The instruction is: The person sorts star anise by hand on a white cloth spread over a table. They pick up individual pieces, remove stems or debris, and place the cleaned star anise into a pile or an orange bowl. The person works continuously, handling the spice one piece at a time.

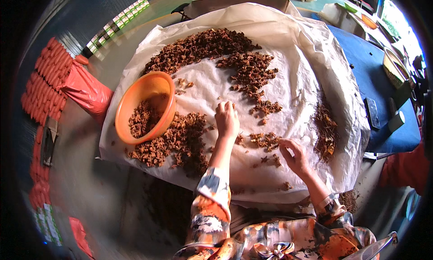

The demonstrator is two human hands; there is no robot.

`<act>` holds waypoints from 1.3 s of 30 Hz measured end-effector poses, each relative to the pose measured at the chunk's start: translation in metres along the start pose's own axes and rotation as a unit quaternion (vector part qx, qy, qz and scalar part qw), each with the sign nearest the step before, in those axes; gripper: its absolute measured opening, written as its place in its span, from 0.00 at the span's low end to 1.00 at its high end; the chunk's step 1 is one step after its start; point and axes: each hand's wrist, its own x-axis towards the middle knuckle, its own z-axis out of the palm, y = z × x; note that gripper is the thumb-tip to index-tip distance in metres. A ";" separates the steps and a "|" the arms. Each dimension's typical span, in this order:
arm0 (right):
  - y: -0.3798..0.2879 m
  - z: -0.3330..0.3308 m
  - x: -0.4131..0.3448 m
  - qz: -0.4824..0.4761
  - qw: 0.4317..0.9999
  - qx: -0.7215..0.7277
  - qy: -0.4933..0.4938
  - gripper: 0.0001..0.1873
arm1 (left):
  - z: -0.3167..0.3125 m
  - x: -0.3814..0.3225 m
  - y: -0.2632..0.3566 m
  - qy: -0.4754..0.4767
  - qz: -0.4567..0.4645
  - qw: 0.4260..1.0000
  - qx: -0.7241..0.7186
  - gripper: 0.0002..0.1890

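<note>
Dried star anise lies in several heaps on a white plastic sheet (304, 77). My left hand (227, 119) is over the middle of the sheet with its fingers bunched; whether something small is between them cannot be made out. My right hand (296, 156) is at the right end of a small row of star anise (264, 139), thumb and forefinger curved close to the pods. An orange plastic basin (167, 117), tilted and partly filled with star anise, rests at the left beside a heap (189, 134). A larger heap (203, 45) curves along the far side.
Stems and debris (326, 134) form a pile near the sheet's right edge. Beyond it stands a blue table (358, 53) with a dark flat object (372, 112), a white cup-like object (396, 122) and a basket (394, 68). A red sack (88, 90) and stacked red net bags (50, 67) are at left.
</note>
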 end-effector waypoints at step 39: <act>-0.021 0.045 0.026 0.154 0.982 0.100 -0.050 0.15 | -0.040 -0.101 0.020 -0.031 0.064 0.997 -0.025 0.14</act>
